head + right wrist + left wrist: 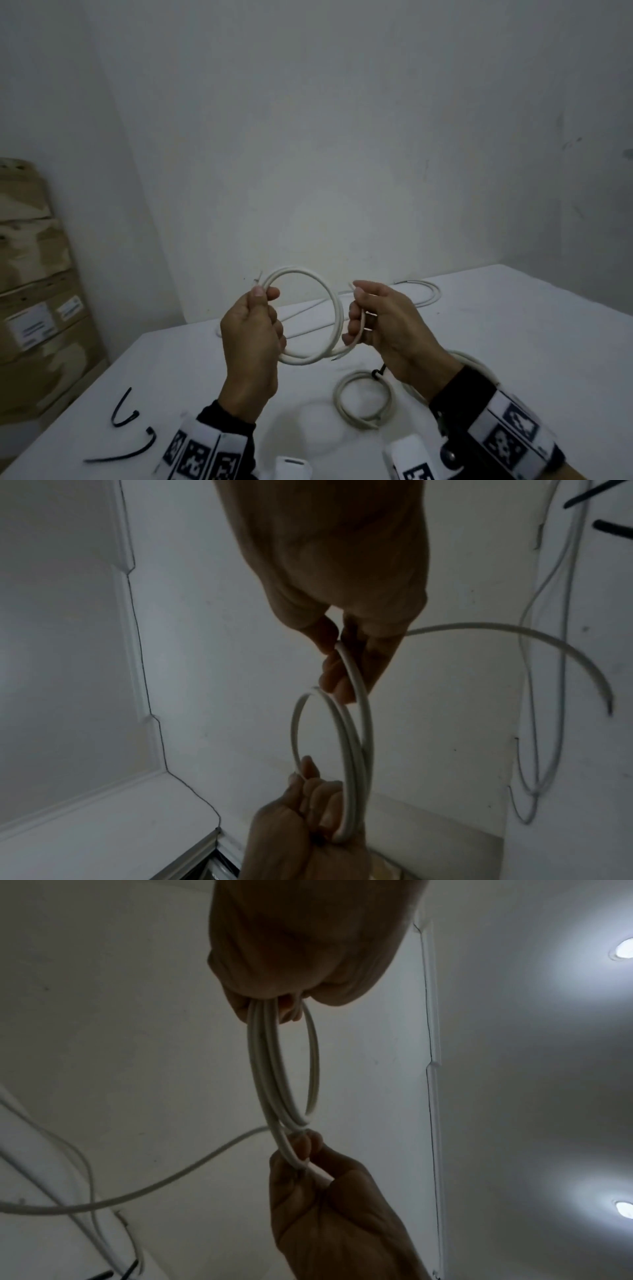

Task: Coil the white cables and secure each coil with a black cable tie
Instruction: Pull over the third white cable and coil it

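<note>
From the head view, the person is winding a cable into a coil (301, 315), held up over the table (513, 325) between both hands. The left hand (251, 329) is gripping the coil's left side, thumb pressed on top. The right hand (380, 325) is curling its fingers round the right side, feeding the last bit of cable in; a short free end is poking out below the coil. I judge coiling to be nearly done here. The next move is likely calling for tucking that end in, keeping one hand clamped on the loops, and reaching for a tie (125, 409) or the second tie (126, 448) lying at the near left. A tied coil (363, 397) is sitting on the table under the right wrist, and a loose cable (421, 291) is lying at the far side.

From the left wrist, the left hand (301, 947) is clenching two or three pale, smooth loops (274, 1069); the right hand (329, 1204) is pinching them opposite.

From the right wrist, the right hand (339, 574) is grasping the coil (342, 745), its tail arcing away to the right; the left hand (308, 831) is holding the far side. The loops are looking springy and uneven.
</note>
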Demonstrator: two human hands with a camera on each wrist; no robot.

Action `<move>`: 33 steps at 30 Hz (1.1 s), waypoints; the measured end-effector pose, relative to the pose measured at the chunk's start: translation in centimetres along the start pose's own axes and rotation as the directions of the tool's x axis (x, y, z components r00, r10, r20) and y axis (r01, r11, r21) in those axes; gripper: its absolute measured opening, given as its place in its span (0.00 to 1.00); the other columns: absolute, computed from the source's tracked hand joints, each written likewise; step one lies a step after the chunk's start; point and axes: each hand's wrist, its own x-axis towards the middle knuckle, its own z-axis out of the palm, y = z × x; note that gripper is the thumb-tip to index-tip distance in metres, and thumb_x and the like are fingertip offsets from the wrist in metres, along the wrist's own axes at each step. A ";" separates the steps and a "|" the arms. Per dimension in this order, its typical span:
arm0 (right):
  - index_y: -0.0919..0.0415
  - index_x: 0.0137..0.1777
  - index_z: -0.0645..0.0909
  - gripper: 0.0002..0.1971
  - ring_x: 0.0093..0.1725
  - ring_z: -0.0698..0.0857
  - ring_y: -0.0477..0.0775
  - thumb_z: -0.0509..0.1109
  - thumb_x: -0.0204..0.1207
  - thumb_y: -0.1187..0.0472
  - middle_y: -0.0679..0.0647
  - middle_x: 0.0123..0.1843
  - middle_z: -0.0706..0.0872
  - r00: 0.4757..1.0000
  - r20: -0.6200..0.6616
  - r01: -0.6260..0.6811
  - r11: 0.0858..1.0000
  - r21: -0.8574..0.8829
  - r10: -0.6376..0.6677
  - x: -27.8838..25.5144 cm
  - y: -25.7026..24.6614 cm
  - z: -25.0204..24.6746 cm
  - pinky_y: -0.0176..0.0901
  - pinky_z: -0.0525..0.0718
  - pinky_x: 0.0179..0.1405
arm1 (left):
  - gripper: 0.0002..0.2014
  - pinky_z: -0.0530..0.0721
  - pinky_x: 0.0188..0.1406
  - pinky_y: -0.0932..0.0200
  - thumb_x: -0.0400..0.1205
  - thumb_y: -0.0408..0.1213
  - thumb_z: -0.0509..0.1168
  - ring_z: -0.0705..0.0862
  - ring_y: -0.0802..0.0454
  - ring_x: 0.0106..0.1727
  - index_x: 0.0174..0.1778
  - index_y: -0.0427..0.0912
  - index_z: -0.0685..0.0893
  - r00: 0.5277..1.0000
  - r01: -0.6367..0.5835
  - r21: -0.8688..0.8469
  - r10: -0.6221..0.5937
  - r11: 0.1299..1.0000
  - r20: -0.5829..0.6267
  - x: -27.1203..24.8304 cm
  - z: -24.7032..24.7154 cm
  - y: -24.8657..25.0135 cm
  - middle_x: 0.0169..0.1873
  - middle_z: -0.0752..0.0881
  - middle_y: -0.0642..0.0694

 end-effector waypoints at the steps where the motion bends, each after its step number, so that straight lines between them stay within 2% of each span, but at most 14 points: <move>1: 0.65 0.57 0.77 0.07 0.21 0.77 0.49 0.61 0.82 0.68 0.56 0.28 0.77 0.999 0.018 0.034 0.998 -0.045 -0.033 -0.2 -0.3 -0.1 0.44 0.82 0.22 | 0.15 0.58 0.13 0.68 0.89 0.39 0.53 0.60 0.61 0.15 0.42 0.39 0.81 1.000 0.017 0.000 -0.017 1.000 -0.003 -0.1 -0.1 -0.3 0.15 0.65 0.56; 4: 0.62 0.57 0.81 0.09 0.26 0.78 0.48 0.61 0.82 0.69 0.55 0.30 0.79 0.991 0.049 0.130 0.982 -0.136 -0.125 -0.4 -0.8 -0.2 0.42 0.83 0.26 | 0.15 0.58 0.13 0.69 0.89 0.39 0.53 0.59 0.61 0.15 0.41 0.38 0.81 0.999 0.048 0.009 -0.049 0.999 0.013 -0.3 -0.2 -1.0 0.15 0.64 0.55; 8: 0.62 0.56 0.84 0.12 0.30 0.77 0.47 0.61 0.80 0.72 0.53 0.33 0.81 0.988 0.072 0.147 0.964 -0.221 -0.134 -0.4 -1.0 -0.1 0.38 0.80 0.28 | 0.15 0.58 0.13 0.69 0.88 0.39 0.54 0.59 0.60 0.16 0.41 0.37 0.81 0.995 0.059 0.047 -0.062 0.997 0.075 -0.7 -0.4 -1.3 0.17 0.64 0.54; 12: 0.64 0.54 0.84 0.12 0.32 0.76 0.47 0.61 0.80 0.73 0.54 0.34 0.80 0.982 0.082 0.186 0.927 -0.326 -0.168 -0.7 -1.1 0.6 0.36 0.78 0.26 | 0.15 0.59 0.14 0.67 0.88 0.39 0.54 0.60 0.60 0.17 0.41 0.37 0.82 0.996 -0.016 0.088 0.008 0.996 0.090 -1.1 -0.5 -1.2 0.18 0.65 0.53; 16: 0.63 0.53 0.84 0.11 0.31 0.78 0.47 0.62 0.81 0.73 0.55 0.34 0.82 0.963 0.111 0.271 0.886 -0.376 -0.247 -1.5 -0.7 0.8 0.36 0.82 0.29 | 0.15 0.59 0.13 0.68 0.88 0.39 0.54 0.60 0.61 0.17 0.41 0.40 0.81 0.998 -0.052 0.047 0.051 0.998 0.033 -0.6 -0.6 -0.4 0.17 0.65 0.55; 20: 0.63 0.58 0.82 0.11 0.30 0.82 0.47 0.63 0.80 0.73 0.55 0.34 0.83 0.966 0.131 0.251 0.928 -0.275 -0.222 -2.3 0.2 0.8 0.36 0.82 0.28 | 0.15 0.59 0.13 0.70 0.89 0.40 0.53 0.60 0.62 0.15 0.41 0.41 0.81 0.999 -0.031 -0.026 0.030 0.999 -0.027 0.1 -0.7 -0.1 0.15 0.65 0.57; 24: 0.66 0.61 0.81 0.13 0.28 0.79 0.47 0.62 0.79 0.73 0.55 0.32 0.81 0.987 0.131 0.108 0.988 -0.113 -0.093 -2.3 0.2 0.7 0.39 0.82 0.29 | 0.15 0.60 0.13 0.69 0.88 0.40 0.54 0.61 0.62 0.15 0.40 0.42 0.81 0.997 -0.040 0.014 0.041 0.999 -0.060 0.1 -0.9 -0.6 0.15 0.66 0.57; 26: 0.68 0.60 0.81 0.13 0.27 0.77 0.48 0.66 0.77 0.69 0.54 0.31 0.78 0.987 0.157 0.044 0.997 -0.055 -0.035 -2.3 -0.1 0.7 0.41 0.80 0.29 | 0.15 0.60 0.13 0.69 0.88 0.40 0.54 0.61 0.62 0.15 0.40 0.42 0.81 0.997 -0.045 0.025 0.046 0.999 -0.067 0.1 -1.1 -0.8 0.15 0.66 0.57; 29: 0.68 0.56 0.82 0.19 0.23 0.73 0.49 0.71 0.67 0.58 0.53 0.26 0.75 0.977 0.211 0.044 0.998 -0.040 -0.035 -2.7 -0.5 0.7 0.40 0.77 0.25 | 0.15 0.59 0.13 0.69 0.89 0.40 0.53 0.60 0.62 0.16 0.41 0.40 0.81 0.999 -0.031 -0.049 0.030 0.998 -0.022 0.0 -1.4 -0.7 0.16 0.65 0.56; 33: 0.65 0.51 0.84 0.14 0.24 0.72 0.49 0.68 0.68 0.59 0.53 0.25 0.74 0.970 0.213 0.130 0.991 -0.045 -0.117 -3.1 -0.8 0.8 0.38 0.77 0.24 | 0.15 0.56 0.13 0.70 0.88 0.38 0.52 0.58 0.62 0.16 0.43 0.37 0.80 0.992 -0.006 -0.181 0.029 0.983 0.120 -0.2 -1.8 -0.5 0.17 0.64 0.54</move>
